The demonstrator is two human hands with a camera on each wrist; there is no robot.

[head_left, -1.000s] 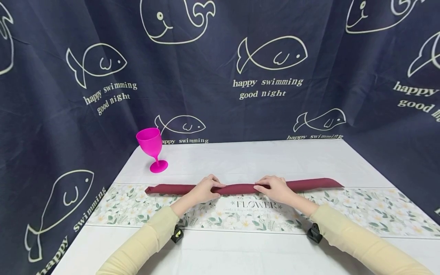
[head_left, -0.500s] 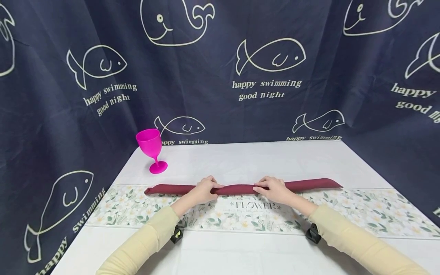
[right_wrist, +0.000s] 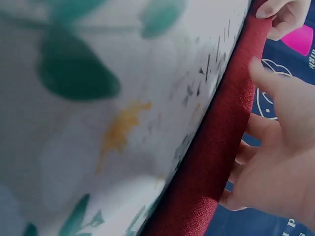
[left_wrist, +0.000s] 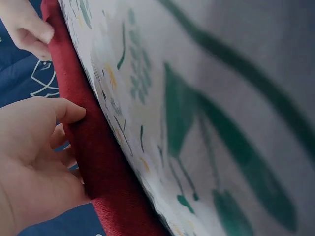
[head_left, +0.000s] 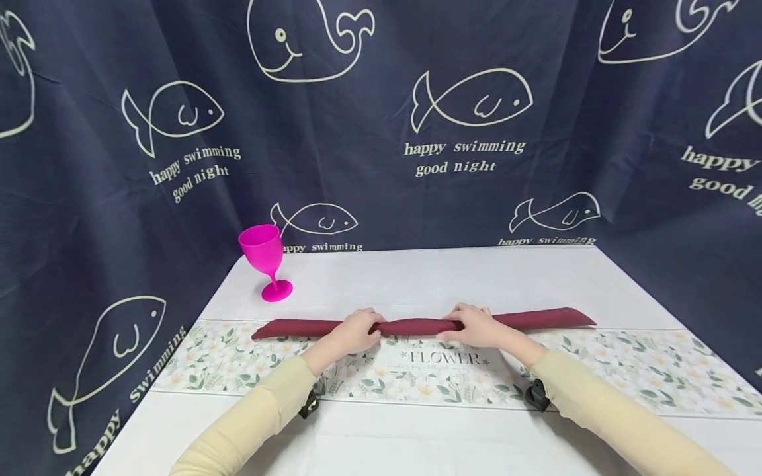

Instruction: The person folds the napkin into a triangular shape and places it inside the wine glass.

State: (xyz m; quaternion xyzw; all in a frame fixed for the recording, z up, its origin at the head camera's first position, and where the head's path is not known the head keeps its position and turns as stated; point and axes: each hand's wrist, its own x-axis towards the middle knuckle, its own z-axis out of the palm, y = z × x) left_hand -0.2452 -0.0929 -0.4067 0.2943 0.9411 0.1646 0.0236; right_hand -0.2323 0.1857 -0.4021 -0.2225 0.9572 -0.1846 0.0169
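At centre frame, fingers of left hand [head_left: 357,330] and right hand [head_left: 477,328] grip a dark-red roll [head_left: 415,326]; pink goblet [head_left: 262,248] stands on the bench [head_left: 381,436], left of centre.

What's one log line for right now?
left hand: holds red cloth roll | right hand: holds same roll | pink goblet: upright, beyond roll's left end

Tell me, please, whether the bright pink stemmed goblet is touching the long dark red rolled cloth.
Apart. The head view shows it: white tablecloth is visible between the round foot of the goblet and the rolled cloth.
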